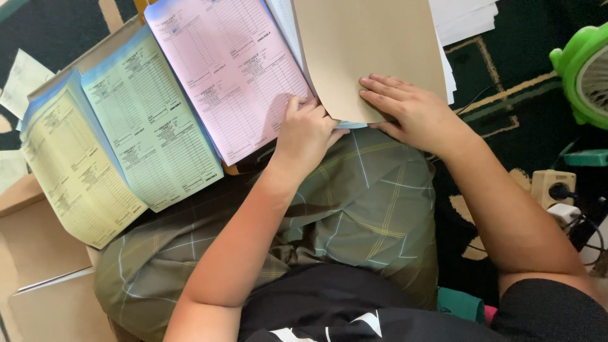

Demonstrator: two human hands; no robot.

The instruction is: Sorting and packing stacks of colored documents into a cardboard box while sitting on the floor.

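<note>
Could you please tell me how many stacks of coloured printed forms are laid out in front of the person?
3: a yellow stack far left, a pale green stack beside it, and a pink stack beside the left hand. More may be hidden beneath the brown sheet.

The brown envelope (370, 50) at upper centre was matt kraft paper — smooth. The pink forms (231, 69) were thin printed paper. Lower centre, the checked sarong (367, 202) was soft woven cloth — the green fan (586, 76) at right, glossy plastic.
</note>
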